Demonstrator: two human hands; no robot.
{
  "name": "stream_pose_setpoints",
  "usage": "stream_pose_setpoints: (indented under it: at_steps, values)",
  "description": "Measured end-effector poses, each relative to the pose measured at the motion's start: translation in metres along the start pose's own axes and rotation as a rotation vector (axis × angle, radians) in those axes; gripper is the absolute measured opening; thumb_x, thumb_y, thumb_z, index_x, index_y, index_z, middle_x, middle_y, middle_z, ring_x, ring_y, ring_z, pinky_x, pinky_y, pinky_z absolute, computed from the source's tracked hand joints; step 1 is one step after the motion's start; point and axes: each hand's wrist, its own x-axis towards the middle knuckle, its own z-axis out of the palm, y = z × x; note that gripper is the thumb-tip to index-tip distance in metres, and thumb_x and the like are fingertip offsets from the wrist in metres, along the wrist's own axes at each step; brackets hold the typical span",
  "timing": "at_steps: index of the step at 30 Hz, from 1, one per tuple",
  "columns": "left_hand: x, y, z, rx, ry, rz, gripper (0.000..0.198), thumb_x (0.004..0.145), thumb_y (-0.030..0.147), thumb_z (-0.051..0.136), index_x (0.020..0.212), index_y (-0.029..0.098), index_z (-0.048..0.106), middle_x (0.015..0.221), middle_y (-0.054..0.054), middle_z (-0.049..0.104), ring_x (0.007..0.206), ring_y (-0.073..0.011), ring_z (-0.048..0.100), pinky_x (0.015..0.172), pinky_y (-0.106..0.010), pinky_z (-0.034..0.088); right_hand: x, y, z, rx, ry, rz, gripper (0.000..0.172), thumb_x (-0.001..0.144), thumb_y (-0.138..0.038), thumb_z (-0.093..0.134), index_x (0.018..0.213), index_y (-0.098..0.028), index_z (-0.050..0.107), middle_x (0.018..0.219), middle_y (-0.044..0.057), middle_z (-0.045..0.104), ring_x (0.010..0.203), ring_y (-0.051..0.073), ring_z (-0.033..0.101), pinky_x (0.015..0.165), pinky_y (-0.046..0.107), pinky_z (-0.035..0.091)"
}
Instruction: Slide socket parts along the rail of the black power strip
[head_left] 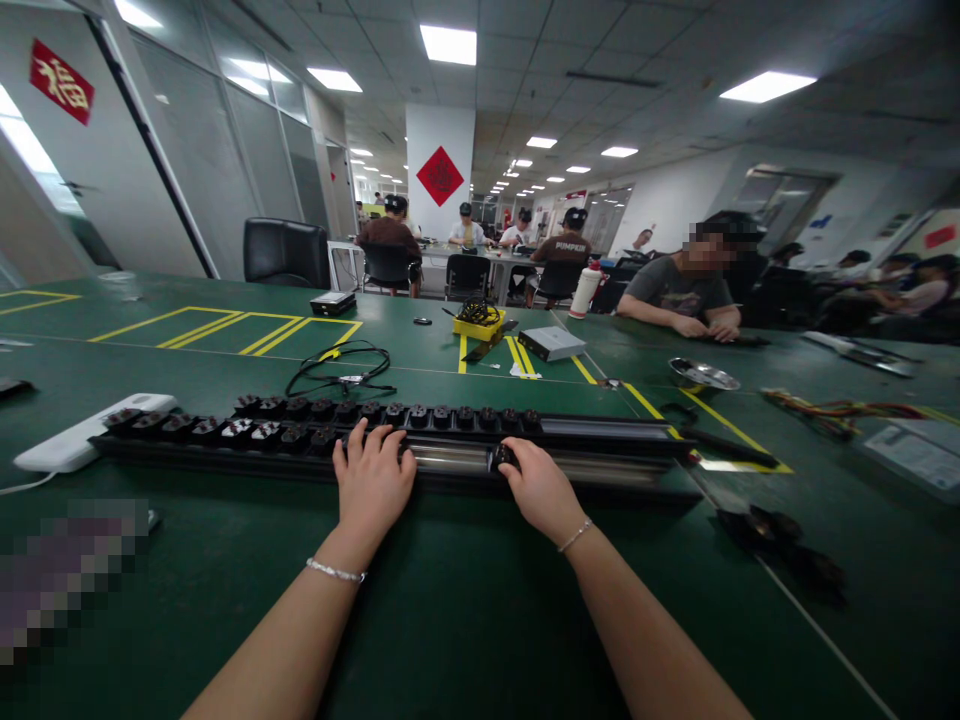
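Two long black rails lie side by side across the green table. The far rail (607,428) carries a row of small black socket modules (441,417) along its left and middle parts. On the near rail (450,459), more modules fill the left part, while a metallic channel shows bare to the right. My left hand (373,475) rests on the near rail's modules with its fingers spread. Between the thumb and fingers of my right hand (536,482) is a single black module (505,459), at the near rail's channel.
A white power strip (97,430) lies at the left, a black cable (341,375) behind the rails. Farther back are a yellow tray (478,325), a grey box (552,343) and a metal dish (703,375). A person (686,285) sits across the table. Black gloves (784,545) lie at right.
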Motion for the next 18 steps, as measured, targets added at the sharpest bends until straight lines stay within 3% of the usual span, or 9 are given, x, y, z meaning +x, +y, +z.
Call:
stream_pose_setpoints:
  at_steps: [18]
  values:
    - [0.0000,-0.0005,0.0011,0.001,0.006,-0.004,0.034,0.081,0.030,0.042,0.109,0.023,0.061,0.120,-0.007,0.057,0.127,-0.0281,0.029,0.104,-0.054,0.018,0.0006,-0.0010,-0.0059,0.000,-0.025,0.008,0.031,0.083,-0.023,0.047,0.113,-0.019,0.054,0.115,0.007,0.057,0.105,0.019,0.051,0.091,0.031,0.037]
